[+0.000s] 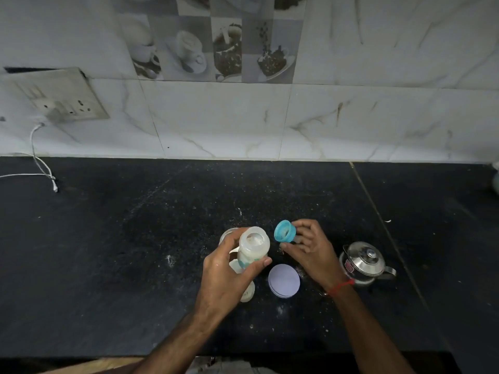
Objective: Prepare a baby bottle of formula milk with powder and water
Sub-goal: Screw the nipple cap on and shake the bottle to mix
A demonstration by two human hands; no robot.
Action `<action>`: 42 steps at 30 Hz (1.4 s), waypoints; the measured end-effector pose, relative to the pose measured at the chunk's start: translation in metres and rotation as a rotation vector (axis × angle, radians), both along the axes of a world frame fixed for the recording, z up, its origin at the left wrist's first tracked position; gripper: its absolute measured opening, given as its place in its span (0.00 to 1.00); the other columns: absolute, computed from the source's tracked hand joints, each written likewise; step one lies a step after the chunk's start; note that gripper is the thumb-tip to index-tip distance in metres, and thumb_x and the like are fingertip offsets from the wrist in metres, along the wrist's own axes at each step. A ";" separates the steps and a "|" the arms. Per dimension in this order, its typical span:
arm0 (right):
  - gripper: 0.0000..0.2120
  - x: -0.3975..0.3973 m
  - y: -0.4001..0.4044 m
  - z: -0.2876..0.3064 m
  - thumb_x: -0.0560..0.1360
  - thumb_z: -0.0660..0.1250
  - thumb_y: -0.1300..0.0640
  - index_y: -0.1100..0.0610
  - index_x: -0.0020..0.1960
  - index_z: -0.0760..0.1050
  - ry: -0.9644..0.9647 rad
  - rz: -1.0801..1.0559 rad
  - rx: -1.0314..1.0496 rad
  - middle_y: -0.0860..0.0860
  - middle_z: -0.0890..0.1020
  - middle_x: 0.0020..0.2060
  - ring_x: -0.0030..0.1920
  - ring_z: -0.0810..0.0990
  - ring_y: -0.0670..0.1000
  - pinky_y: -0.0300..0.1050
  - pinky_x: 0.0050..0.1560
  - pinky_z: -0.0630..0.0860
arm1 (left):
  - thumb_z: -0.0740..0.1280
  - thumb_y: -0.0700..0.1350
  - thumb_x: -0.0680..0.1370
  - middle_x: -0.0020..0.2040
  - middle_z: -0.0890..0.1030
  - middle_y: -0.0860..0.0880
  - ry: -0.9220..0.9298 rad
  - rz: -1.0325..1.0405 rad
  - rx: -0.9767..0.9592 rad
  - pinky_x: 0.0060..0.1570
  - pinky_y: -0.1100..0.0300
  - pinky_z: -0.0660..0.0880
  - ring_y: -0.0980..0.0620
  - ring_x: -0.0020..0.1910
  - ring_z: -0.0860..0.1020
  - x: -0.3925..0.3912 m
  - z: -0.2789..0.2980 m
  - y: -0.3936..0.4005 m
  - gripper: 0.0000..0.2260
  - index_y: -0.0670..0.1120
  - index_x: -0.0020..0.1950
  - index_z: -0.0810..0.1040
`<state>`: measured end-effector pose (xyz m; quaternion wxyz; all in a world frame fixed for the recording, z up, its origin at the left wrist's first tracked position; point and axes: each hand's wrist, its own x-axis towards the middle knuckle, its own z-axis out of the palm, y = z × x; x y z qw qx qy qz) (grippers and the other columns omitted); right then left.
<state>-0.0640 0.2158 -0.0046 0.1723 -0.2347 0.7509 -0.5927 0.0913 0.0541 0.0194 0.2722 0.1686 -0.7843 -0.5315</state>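
Nearest the camera, above the dark speckled counter (135, 238), the baby bottle (252, 248) is gripped by the left hand (229, 273), fingers and thumb curled round its body, its open mouth tilted up and white powder seen inside. Just right of it, a round white lid (284, 280) lies flat on the counter. Beyond the lid, the blue teat ring (284, 231) is pinched between the fingers of the right hand (310, 249), close beside the bottle's mouth but apart from it. Farther right, a small steel kettle (363, 261) stands with its lid on. Farthest back, a socket plate (62, 98) is fixed to the marbled wall tiles (351, 117), with a white cable (40, 163) trailing onto the counter.
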 end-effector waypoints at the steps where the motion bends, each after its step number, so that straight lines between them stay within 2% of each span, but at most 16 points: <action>1: 0.25 0.005 0.006 0.017 0.72 0.79 0.64 0.47 0.62 0.75 0.033 0.055 -0.037 0.48 0.85 0.56 0.58 0.85 0.49 0.47 0.58 0.82 | 0.82 0.52 0.69 0.59 0.83 0.64 -0.005 -0.002 0.001 0.55 0.66 0.79 0.58 0.59 0.83 -0.001 -0.001 0.001 0.26 0.65 0.62 0.76; 4: 0.25 0.020 0.024 0.067 0.73 0.79 0.62 0.49 0.66 0.76 0.257 0.239 0.011 0.45 0.82 0.61 0.61 0.83 0.51 0.44 0.58 0.82 | 0.83 0.48 0.69 0.59 0.83 0.64 -0.027 -0.048 0.024 0.52 0.61 0.82 0.57 0.58 0.83 -0.004 -0.007 0.007 0.26 0.62 0.63 0.78; 8: 0.24 0.028 0.036 0.095 0.76 0.76 0.57 0.49 0.71 0.76 0.603 0.403 0.288 0.45 0.77 0.65 0.65 0.77 0.45 0.36 0.63 0.76 | 0.83 0.47 0.70 0.59 0.84 0.61 -0.032 -0.168 0.000 0.52 0.60 0.81 0.56 0.60 0.82 -0.005 -0.012 0.020 0.26 0.58 0.65 0.80; 14: 0.23 0.032 0.044 0.100 0.75 0.76 0.57 0.50 0.69 0.77 0.612 0.424 0.418 0.45 0.79 0.62 0.61 0.78 0.43 0.41 0.63 0.76 | 0.83 0.53 0.69 0.60 0.84 0.61 -0.044 -0.231 -0.086 0.58 0.60 0.79 0.57 0.61 0.81 -0.008 -0.014 0.027 0.29 0.63 0.67 0.77; 16: 0.21 0.034 0.045 0.104 0.73 0.76 0.51 0.49 0.65 0.78 0.587 0.382 0.429 0.45 0.81 0.57 0.56 0.80 0.44 0.45 0.58 0.79 | 0.82 0.55 0.69 0.60 0.84 0.62 -0.044 -0.246 -0.097 0.58 0.57 0.80 0.57 0.61 0.81 -0.009 -0.014 0.028 0.28 0.64 0.66 0.77; 19: 0.23 0.040 0.043 0.108 0.69 0.68 0.30 0.48 0.51 0.77 0.546 0.271 0.554 0.44 0.82 0.42 0.41 0.80 0.44 0.49 0.43 0.80 | 0.81 0.55 0.69 0.61 0.82 0.65 -0.058 -0.283 -0.112 0.58 0.58 0.79 0.59 0.61 0.80 -0.010 -0.012 0.031 0.27 0.68 0.65 0.77; 21: 0.31 0.047 0.040 0.104 0.65 0.59 0.19 0.48 0.39 0.72 0.693 0.075 0.714 0.43 0.76 0.29 0.30 0.75 0.43 0.45 0.30 0.74 | 0.81 0.54 0.69 0.62 0.81 0.67 -0.073 -0.304 -0.128 0.60 0.59 0.78 0.60 0.62 0.78 -0.010 -0.012 0.032 0.26 0.67 0.65 0.78; 23: 0.40 0.054 0.036 0.102 0.65 0.46 0.14 0.51 0.30 0.69 0.825 -0.131 0.818 0.44 0.71 0.22 0.27 0.71 0.45 0.40 0.27 0.63 | 0.81 0.57 0.69 0.63 0.80 0.67 -0.073 -0.323 -0.143 0.60 0.59 0.78 0.60 0.63 0.78 -0.011 -0.011 0.034 0.28 0.64 0.67 0.77; 25: 0.44 0.054 0.038 0.103 0.67 0.39 0.15 0.51 0.32 0.74 0.676 -0.199 0.737 0.46 0.76 0.25 0.29 0.75 0.45 0.41 0.30 0.66 | 0.79 0.60 0.69 0.63 0.80 0.67 -0.065 -0.344 -0.135 0.59 0.58 0.78 0.58 0.62 0.79 -0.013 -0.009 0.035 0.29 0.63 0.69 0.75; 27: 0.36 0.047 0.045 0.100 0.72 0.51 0.19 0.47 0.50 0.81 0.408 -0.086 0.398 0.45 0.84 0.39 0.39 0.82 0.47 0.42 0.39 0.77 | 0.78 0.61 0.69 0.62 0.82 0.64 -0.065 -0.352 -0.080 0.59 0.54 0.79 0.56 0.62 0.80 -0.016 -0.009 0.035 0.30 0.64 0.70 0.75; 29: 0.27 0.046 0.053 0.095 0.78 0.68 0.37 0.48 0.72 0.73 0.165 0.135 0.147 0.43 0.84 0.60 0.58 0.83 0.47 0.44 0.56 0.81 | 0.79 0.60 0.70 0.62 0.83 0.62 -0.075 -0.371 0.010 0.60 0.49 0.80 0.53 0.62 0.81 -0.019 -0.010 0.034 0.29 0.63 0.70 0.76; 30: 0.28 0.046 0.055 0.089 0.79 0.71 0.46 0.50 0.76 0.69 0.102 0.220 0.094 0.43 0.81 0.67 0.66 0.80 0.47 0.46 0.63 0.79 | 0.79 0.58 0.71 0.62 0.83 0.60 -0.078 -0.389 0.044 0.61 0.48 0.80 0.52 0.63 0.81 -0.019 -0.010 0.034 0.28 0.62 0.70 0.77; 32: 0.28 0.048 0.054 0.077 0.78 0.73 0.55 0.53 0.76 0.70 0.066 0.250 0.067 0.47 0.79 0.70 0.71 0.78 0.49 0.51 0.69 0.77 | 0.80 0.54 0.72 0.62 0.84 0.59 -0.083 -0.425 0.076 0.60 0.48 0.81 0.54 0.62 0.82 -0.021 -0.006 0.034 0.26 0.62 0.69 0.77; 35: 0.25 0.050 0.046 0.069 0.73 0.76 0.55 0.54 0.69 0.77 0.055 0.042 -0.034 0.48 0.84 0.64 0.66 0.81 0.49 0.56 0.68 0.78 | 0.79 0.51 0.74 0.60 0.84 0.63 -0.066 -0.434 0.058 0.59 0.54 0.81 0.57 0.60 0.82 -0.025 0.002 0.039 0.25 0.70 0.66 0.75; 39: 0.24 0.058 0.030 0.065 0.67 0.81 0.54 0.54 0.60 0.79 0.031 -0.229 -0.086 0.49 0.86 0.55 0.59 0.85 0.49 0.53 0.62 0.82 | 0.73 0.62 0.74 0.59 0.82 0.66 -0.074 -0.380 -0.094 0.59 0.53 0.79 0.58 0.59 0.80 -0.033 0.008 0.040 0.23 0.69 0.68 0.72; 42: 0.23 0.059 0.025 0.065 0.68 0.80 0.54 0.53 0.61 0.77 -0.026 -0.271 -0.124 0.49 0.85 0.55 0.57 0.85 0.48 0.50 0.58 0.82 | 0.72 0.64 0.73 0.59 0.81 0.66 -0.116 -0.419 -0.080 0.60 0.52 0.78 0.58 0.59 0.80 -0.039 0.009 0.036 0.25 0.70 0.68 0.72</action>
